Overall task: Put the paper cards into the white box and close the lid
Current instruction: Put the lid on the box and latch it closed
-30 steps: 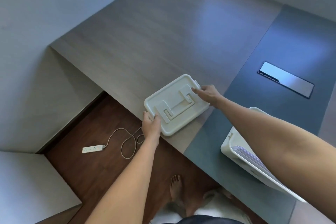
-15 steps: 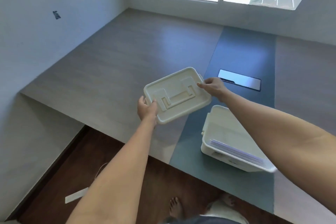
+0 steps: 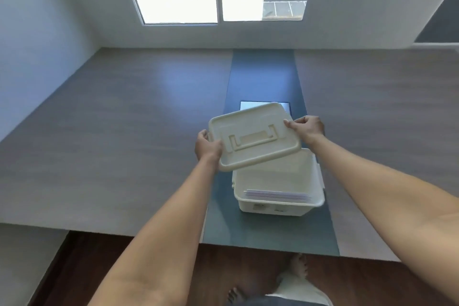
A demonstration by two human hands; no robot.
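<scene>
The white box [image 3: 278, 207] stands open on the dark blue strip of the raised platform. A stack of paper cards [image 3: 278, 195] leans against its near wall inside. I hold the white lid [image 3: 253, 135], with its recessed handle facing up, in the air over the box's far left part, tilted. My left hand [image 3: 206, 145] grips the lid's left edge. My right hand [image 3: 306, 126] grips its right edge. The lid hides the box's far left corner.
The grey wooden platform [image 3: 124, 131] stretches left and right of the blue strip [image 3: 263, 77]. A shiny metal floor plate [image 3: 286, 107] lies just beyond the lid. A window fills the far wall. Brown floor and my bare feet [image 3: 298, 266] are below the platform edge.
The lid was lifted off the platform's left side and carried right to above the open box. My view turned right and up, bringing the box to the centre.
</scene>
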